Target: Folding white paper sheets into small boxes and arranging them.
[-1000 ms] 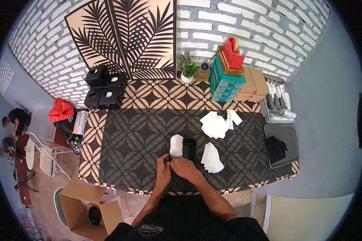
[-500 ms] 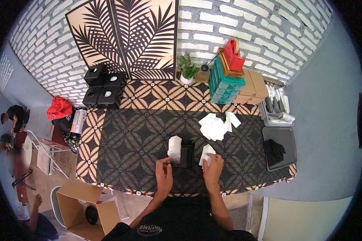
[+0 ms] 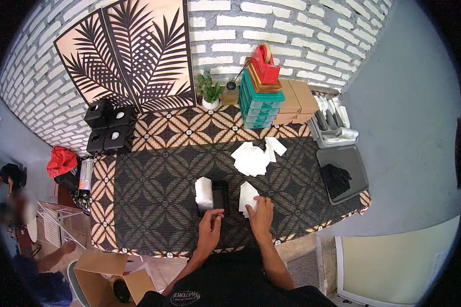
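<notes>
A black rectangular box lies on the dark table mat, with a row of folded white napkins filling its left side. My left hand is at the box's near right corner, its fingers loosely extended and apart, holding nothing I can see. To the right, my right hand has thumb and fingers on the edge of a small stack of white napkins lying on the mat. Farther back is a loose, fanned-out pile of more white napkins.
Several black napkin boxes are stacked at the back left. Teal drawers topped by a red tape dispenser stand near cardboard boxes. At right, a grey tray holds black cloth. An open carton stands beyond the near left edge.
My left hand has moved right along the box's near edge, away from the napkin row. My right hand stays at the small stack. The whole view has shifted and turned slightly.
</notes>
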{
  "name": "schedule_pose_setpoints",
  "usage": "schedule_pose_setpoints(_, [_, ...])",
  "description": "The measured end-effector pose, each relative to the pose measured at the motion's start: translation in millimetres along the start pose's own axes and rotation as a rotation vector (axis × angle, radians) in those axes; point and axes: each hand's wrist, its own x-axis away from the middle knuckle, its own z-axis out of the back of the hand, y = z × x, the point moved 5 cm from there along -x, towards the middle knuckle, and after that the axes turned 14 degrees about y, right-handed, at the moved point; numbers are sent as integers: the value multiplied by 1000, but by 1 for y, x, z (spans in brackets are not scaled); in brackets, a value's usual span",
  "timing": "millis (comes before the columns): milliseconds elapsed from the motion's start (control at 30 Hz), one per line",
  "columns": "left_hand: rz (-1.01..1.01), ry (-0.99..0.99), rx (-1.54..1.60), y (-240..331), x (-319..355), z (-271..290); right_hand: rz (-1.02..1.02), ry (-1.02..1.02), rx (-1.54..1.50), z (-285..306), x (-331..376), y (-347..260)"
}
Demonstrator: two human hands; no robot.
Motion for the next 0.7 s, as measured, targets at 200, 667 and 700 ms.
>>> schedule_pose_setpoints(200, [56,-31,-2,2,0,-3,-21,-15,-41,-2,-1,4])
schedule_pose_setpoints(667, [304,-165,230,10,-4,-32,-687,-351,-1128,6,16,-30])
schedule_pose_setpoints(700, [327,-166,277,6,-5,-32,-687,-351,-1129,9,18,-37])
